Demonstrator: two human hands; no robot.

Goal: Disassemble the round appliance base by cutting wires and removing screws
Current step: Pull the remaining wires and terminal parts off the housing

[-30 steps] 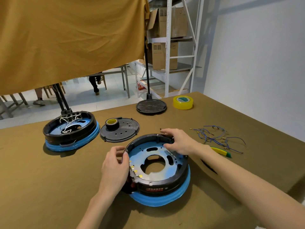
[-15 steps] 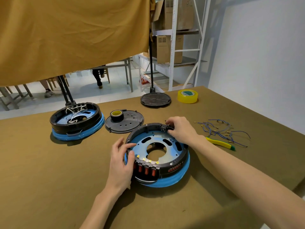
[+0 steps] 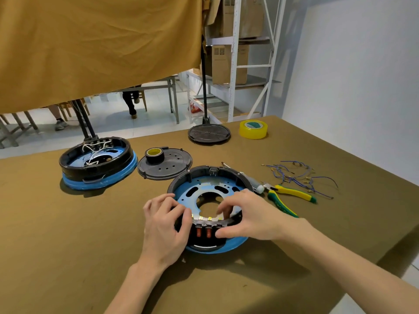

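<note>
A round appliance base (image 3: 205, 185), black-rimmed with a blue inner plate and blue foam underneath, lies open side up in the middle of the table. Its panel of red switches (image 3: 204, 232) faces me. My left hand (image 3: 165, 225) grips the near left rim beside the switches. My right hand (image 3: 244, 214) pinches the near right rim, thumb on the outer wall and fingers inside. Yellow-and-green cutting pliers (image 3: 292, 196) lie just right of the base, and a screwdriver (image 3: 251, 181) rests against its far right edge.
A second base (image 3: 97, 164) with white wires stands at the far left. A black cover (image 3: 165, 166) bearing a small tape roll (image 3: 154, 154) lies between the bases. Cut blue wires (image 3: 299, 175) lie at right. Yellow tape (image 3: 253, 129) and a stand's round foot (image 3: 209, 133) sit at the back.
The base has been turned until the red switch panel faces me. My right hand came from the far rim to the near right rim. My left hand stayed on the near left edge.
</note>
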